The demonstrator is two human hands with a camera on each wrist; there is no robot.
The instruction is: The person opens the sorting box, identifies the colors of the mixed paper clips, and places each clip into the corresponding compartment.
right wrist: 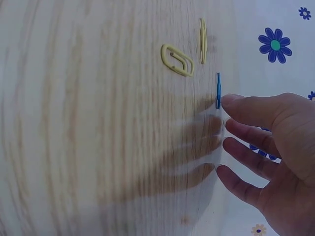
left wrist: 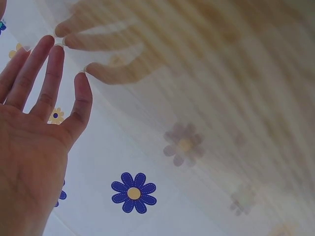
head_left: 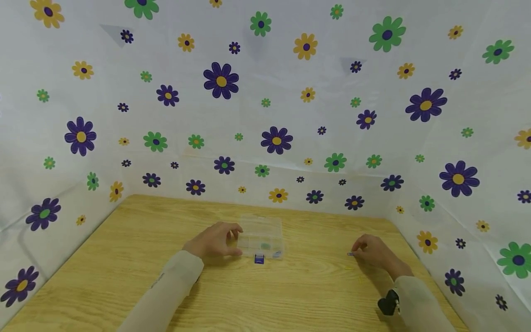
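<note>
A clear plastic compartment box (head_left: 261,233) with a blue latch (head_left: 259,259) lies on the table. Green and blue small contents show through its front compartments, too small to make out. At its left side rests my left hand (head_left: 215,240), thumb by the near corner. The left wrist view shows that hand's (left wrist: 39,118) fingertips touching the tabletop, fingers fairly straight. On the right, my right hand (head_left: 375,252) pinches a blue paper clip (right wrist: 218,91) between thumb and index finger, low at the table surface. Two yellow paper clips (right wrist: 177,60) lie beside it.
The wood-grain table (head_left: 307,295) is bounded at the back and sides by white sheeting (head_left: 290,110) printed with flowers. A dark heart-shaped piece (head_left: 388,302) hangs at my right wrist.
</note>
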